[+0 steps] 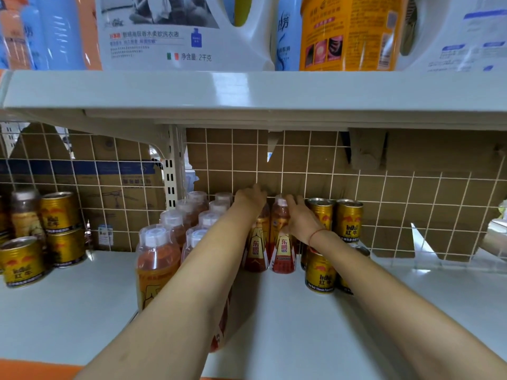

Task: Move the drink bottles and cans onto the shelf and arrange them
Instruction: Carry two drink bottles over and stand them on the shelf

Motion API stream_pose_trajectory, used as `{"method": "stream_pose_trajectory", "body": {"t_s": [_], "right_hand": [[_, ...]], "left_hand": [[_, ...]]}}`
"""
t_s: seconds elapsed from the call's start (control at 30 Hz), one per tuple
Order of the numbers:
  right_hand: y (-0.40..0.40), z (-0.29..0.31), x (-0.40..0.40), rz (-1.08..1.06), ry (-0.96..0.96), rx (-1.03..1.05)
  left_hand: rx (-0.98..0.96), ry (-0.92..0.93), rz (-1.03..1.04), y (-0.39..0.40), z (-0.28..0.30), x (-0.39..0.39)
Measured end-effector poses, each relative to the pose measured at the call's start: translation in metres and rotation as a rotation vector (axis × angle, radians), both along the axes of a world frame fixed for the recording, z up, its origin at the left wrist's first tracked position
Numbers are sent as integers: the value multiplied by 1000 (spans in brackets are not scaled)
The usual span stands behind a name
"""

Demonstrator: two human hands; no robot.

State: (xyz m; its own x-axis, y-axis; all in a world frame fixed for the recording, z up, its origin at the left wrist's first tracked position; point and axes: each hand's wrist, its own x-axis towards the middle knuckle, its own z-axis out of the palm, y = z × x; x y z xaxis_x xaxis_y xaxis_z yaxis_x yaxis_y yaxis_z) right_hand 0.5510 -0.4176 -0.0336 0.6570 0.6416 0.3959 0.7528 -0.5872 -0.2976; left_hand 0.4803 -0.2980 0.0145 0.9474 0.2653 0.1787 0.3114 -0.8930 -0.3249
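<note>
Both my arms reach deep into the grey shelf (274, 311). My left hand (251, 200) grips the top of an orange-red drink bottle (256, 249) near the wire back. Beside it, my right hand (300, 219) curls round the neck of a second such bottle (282, 252). Two rows of the same clear-capped bottles (175, 237) stand to the left of my left arm. Gold Red Bull cans (348, 219) stand to the right, with one nearer can (319, 272) just below my right wrist.
More gold cans (61, 229) and a dark bottle (24, 215) stand at the far left. A white wire grid (384, 187) backed by cardboard closes the rear. The upper shelf (247, 89) carries large detergent jugs (170, 31) overhead.
</note>
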Motion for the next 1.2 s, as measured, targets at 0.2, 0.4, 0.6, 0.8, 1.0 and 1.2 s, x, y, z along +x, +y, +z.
{"method": "stream_pose_trajectory", "body": {"t_s": [0.2, 0.4, 0.6, 0.8, 1.0, 1.2], "right_hand": [[0, 1, 0, -27, -7, -35], [0, 2, -4, -60, -67, -78], [-7, 9, -8, -25, -42, -78], [-22, 13, -23, -33, -21, -85], [-45, 10, -43, -23, -60, -102], [-66, 12, -65, -39, -40, -140]], "left_hand": [[-24, -16, 66, -6, -2, -2], [-51, -51, 96, -13, -5, -10], [-177, -110, 94, -15, -18, -17], [-196, -107, 78, -27, -29, -30], [-226, -109, 47, -41, -29, -55], [-246, -132, 28, -58, -31, -86]]}}
